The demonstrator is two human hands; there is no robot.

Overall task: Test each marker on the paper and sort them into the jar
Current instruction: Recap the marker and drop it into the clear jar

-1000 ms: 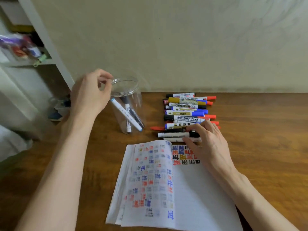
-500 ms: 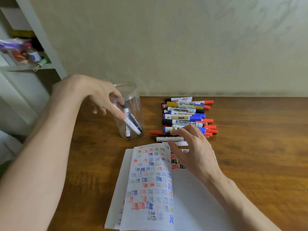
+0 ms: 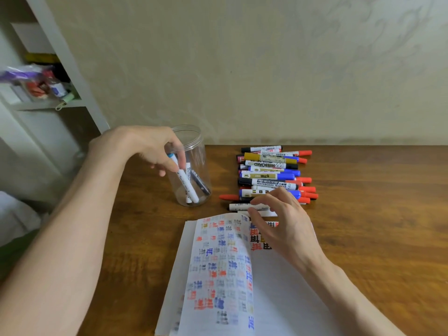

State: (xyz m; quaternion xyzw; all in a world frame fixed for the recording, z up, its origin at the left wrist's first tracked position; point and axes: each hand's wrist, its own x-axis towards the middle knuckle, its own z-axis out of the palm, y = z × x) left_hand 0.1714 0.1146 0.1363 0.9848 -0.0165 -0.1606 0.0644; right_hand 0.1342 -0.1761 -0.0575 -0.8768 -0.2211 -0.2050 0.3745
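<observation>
**Blue-capped marker in jar, left hand at its top**

A blue-capped marker is seen leaning inside the jar, its lower end on the jar's bottom and its cap near the rim. Two more markers are leaned beside it in the jar. The left hand is held at the jar's near side, its fingers curled down over the blue-capped marker's upper part. Whether the marker is gripped or only overlapped cannot be told.

The jar is stood upright on the table, left of the pile of markers, which are laid crosswise in a stack running toward the wall. A red marker is laid between jar and pile.

The right hand is held over the pile's near edge, fingers spread and bent, with nothing held. Its thumb and forefinger are placed at a black-capped marker, just beyond the paper. The paper is laid nearest the person, its left page curled up and covered with red, blue and black marks. A cluttered shelf is seen at far left.
</observation>
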